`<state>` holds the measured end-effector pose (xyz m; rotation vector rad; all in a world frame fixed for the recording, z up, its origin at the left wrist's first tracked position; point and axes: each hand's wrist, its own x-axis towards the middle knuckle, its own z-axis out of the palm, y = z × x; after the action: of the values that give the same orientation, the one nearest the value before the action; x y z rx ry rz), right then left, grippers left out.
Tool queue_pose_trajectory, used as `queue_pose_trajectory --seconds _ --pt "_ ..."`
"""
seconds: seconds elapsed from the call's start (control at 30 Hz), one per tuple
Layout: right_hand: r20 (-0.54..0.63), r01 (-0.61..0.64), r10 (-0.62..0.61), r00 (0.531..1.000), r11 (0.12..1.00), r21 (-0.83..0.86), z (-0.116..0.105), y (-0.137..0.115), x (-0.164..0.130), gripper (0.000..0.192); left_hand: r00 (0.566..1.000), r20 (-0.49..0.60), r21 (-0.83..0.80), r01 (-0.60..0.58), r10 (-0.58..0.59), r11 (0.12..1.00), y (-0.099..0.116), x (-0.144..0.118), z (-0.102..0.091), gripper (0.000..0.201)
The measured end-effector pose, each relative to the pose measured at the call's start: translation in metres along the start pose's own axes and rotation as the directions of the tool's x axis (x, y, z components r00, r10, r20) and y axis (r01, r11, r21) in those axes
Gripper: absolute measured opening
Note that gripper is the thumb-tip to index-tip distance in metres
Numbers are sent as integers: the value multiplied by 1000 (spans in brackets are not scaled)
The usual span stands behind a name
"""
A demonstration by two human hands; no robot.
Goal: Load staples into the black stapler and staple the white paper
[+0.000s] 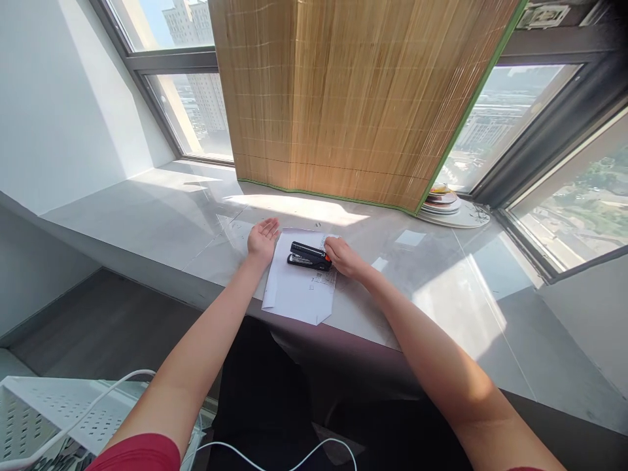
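Note:
A black stapler (308,256) with an orange-red part at its right end lies over a white sheet of paper (294,288), which bears some printing on its right side. My right hand (344,256) has its fingers closed on the stapler's right end. To the left of the paper, my left hand (263,239) rests palm up with its fingers stretched out, holding nothing. The paper's lower corners look bent or folded, and its front edge reaches the edge of the sill.
The paper lies on a grey tiled window sill (206,242). Small staples (318,225) lie behind it. A bamboo blind (353,98) hangs at the back, with stacked plates (441,203) by its right corner. A white perforated basket (63,412) and a white cable (103,396) are lower left.

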<state>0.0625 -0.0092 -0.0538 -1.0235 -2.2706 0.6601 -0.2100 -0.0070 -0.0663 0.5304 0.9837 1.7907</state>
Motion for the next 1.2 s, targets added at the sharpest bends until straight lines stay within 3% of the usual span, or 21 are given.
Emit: queue_pose_trajectory --seconds 0.1,0.17,0.2,0.27,0.33,0.4,0.53,0.67,0.73,0.8,0.87,0.9,0.97,1.07,1.13,1.2 --pt "95 -90 66 993 959 270 -19 -1 -4 23 1000 -9 -18 7 -7 1000 0 0 0 31" --pt "293 -254 132 947 866 430 -31 0 -7 31 1000 -20 -27 14 -15 1000 0 0 1 31" --pt "424 -360 155 892 811 462 -35 1 -8 38 1000 -24 -28 17 -17 999 -1 0 2 31" --pt "652 -550 166 740 708 443 -39 3 -9 46 999 -27 -20 18 -18 1000 -1 -1 2 30" --pt "759 -651 142 636 626 429 -39 4 -9 48 1000 -20 -9 16 -16 1000 -1 -1 3 28" --pt "781 -686 112 615 565 459 -36 2 -9 47 1000 -16 -6 16 -16 1000 -1 -2 3 29" --pt "782 -711 88 618 486 507 -35 -1 -8 45 999 -26 -34 23 -24 999 0 -4 4 31" --pt "764 -718 143 629 482 501 -37 -1 -8 51 999 -34 -77 35 -38 996 0 -4 5 34" --pt "685 -666 223 693 563 490 -33 -1 -7 51 998 -37 -84 40 -43 996 0 -4 5 36" --pt "473 -503 275 837 725 470 -25 -4 -5 53 999 -35 -81 37 -40 996 0 -4 5 37" --pt "189 -253 195 962 898 360 -14 -8 -3 52 999 -24 -78 36 -38 996 0 -3 5 38" --pt "83 -131 112 990 953 273 -8 -10 -2 46 999 -13 -78 36 -38 996 0 -3 5 38" --pt "-1 41 -42 999 992 117 5 -14 0 33 999 14 -87 36 -35 996 2 -5 6 40" --pt "-34 151 -150 988 987 54 16 -19 0 18 998 68 -142 21 -11 990 6 -9 7 42" --pt "-171 182 -173 970 982 40 17 -23 -1 14 991 132 -209 42 -14 977 9 -13 9 43" --pt "-353 221 -224 909 974 -50 16 -26 -3 14 968 235 -255 152 -91 955 12 -17 12 49"
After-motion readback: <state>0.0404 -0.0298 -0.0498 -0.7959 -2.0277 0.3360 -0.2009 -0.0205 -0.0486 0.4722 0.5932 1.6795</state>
